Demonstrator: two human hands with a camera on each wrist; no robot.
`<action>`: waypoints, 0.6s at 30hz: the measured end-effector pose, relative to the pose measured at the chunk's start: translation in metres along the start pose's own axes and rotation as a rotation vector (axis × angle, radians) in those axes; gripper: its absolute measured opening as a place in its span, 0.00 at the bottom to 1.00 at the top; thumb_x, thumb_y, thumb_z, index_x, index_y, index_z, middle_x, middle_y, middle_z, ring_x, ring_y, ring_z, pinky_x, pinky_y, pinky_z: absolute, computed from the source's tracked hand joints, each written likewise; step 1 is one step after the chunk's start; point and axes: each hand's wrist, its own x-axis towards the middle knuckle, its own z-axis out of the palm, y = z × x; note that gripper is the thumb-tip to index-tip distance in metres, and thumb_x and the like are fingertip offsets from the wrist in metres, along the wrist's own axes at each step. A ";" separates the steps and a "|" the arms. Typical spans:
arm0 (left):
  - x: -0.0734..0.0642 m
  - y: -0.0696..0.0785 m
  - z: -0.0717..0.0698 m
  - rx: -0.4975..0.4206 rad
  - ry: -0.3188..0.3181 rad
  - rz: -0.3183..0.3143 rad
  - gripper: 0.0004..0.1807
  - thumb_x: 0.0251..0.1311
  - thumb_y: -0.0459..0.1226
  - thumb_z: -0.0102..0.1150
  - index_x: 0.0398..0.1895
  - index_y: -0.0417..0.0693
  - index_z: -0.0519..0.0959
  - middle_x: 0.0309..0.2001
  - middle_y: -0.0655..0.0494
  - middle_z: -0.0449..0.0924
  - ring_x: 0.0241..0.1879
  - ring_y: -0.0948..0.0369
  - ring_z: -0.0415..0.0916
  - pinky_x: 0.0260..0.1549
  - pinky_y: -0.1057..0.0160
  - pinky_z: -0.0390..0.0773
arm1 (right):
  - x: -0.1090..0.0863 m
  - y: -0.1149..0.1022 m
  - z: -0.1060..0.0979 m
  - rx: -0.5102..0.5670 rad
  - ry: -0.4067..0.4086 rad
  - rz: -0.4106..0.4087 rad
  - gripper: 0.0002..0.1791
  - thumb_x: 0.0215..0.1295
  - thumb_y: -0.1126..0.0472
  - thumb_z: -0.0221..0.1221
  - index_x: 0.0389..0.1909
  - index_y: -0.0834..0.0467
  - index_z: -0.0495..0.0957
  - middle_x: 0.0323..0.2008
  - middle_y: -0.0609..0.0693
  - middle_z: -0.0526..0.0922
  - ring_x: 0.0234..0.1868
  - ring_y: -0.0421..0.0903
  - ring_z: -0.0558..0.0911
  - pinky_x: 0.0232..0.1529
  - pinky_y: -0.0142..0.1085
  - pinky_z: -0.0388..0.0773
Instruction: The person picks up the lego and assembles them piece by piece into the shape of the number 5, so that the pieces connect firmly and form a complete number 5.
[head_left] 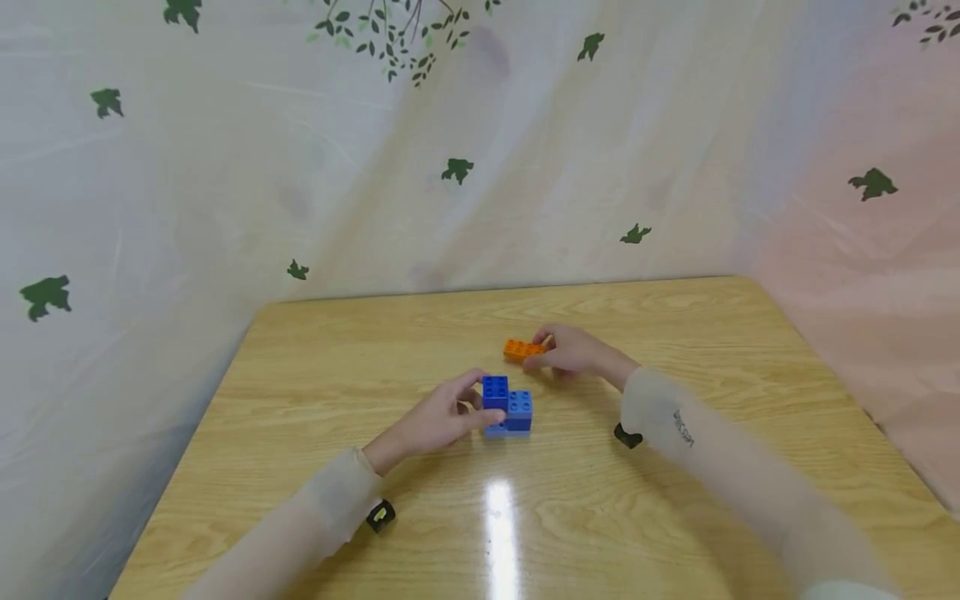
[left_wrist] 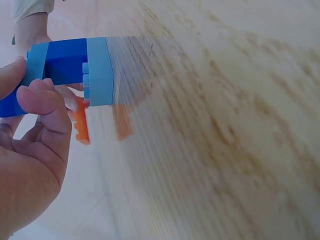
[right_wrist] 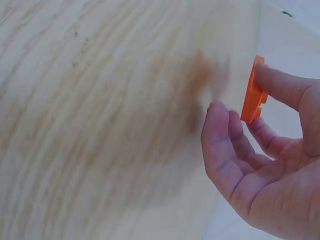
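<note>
1. The blue block stack [head_left: 495, 392] is pinched at its left side between the thumb and fingers of the left hand [head_left: 437, 418]; its base is rested on the table [head_left: 330, 358].
2. The orange block [head_left: 521, 351] is clamped by its right end in the fingers of the right hand [head_left: 576, 353], just above the table, beyond the stack.
3. Both are topped with round studs; the glossy table is streaked with wood grain.
</note>
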 end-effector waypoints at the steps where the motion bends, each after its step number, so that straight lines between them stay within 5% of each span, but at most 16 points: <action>1: 0.000 0.000 0.000 0.000 0.000 -0.001 0.23 0.70 0.50 0.62 0.63 0.57 0.72 0.42 0.54 0.82 0.38 0.48 0.79 0.25 0.61 0.78 | -0.002 -0.001 -0.002 0.010 -0.011 -0.005 0.31 0.65 0.47 0.68 0.62 0.59 0.70 0.47 0.58 0.78 0.30 0.50 0.78 0.33 0.41 0.84; 12: -0.001 -0.001 0.000 -0.058 -0.009 -0.014 0.23 0.69 0.49 0.63 0.64 0.58 0.71 0.40 0.50 0.81 0.26 0.41 0.76 0.17 0.64 0.74 | -0.032 -0.013 -0.024 0.151 -0.069 -0.103 0.33 0.66 0.47 0.67 0.65 0.58 0.69 0.55 0.60 0.74 0.46 0.63 0.81 0.40 0.46 0.86; 18: -0.003 0.000 0.001 -0.073 -0.008 -0.001 0.21 0.70 0.47 0.63 0.62 0.59 0.72 0.39 0.49 0.81 0.24 0.38 0.74 0.15 0.65 0.72 | -0.049 -0.016 -0.022 0.218 -0.075 -0.226 0.27 0.64 0.52 0.71 0.59 0.58 0.74 0.48 0.59 0.76 0.42 0.67 0.79 0.40 0.48 0.86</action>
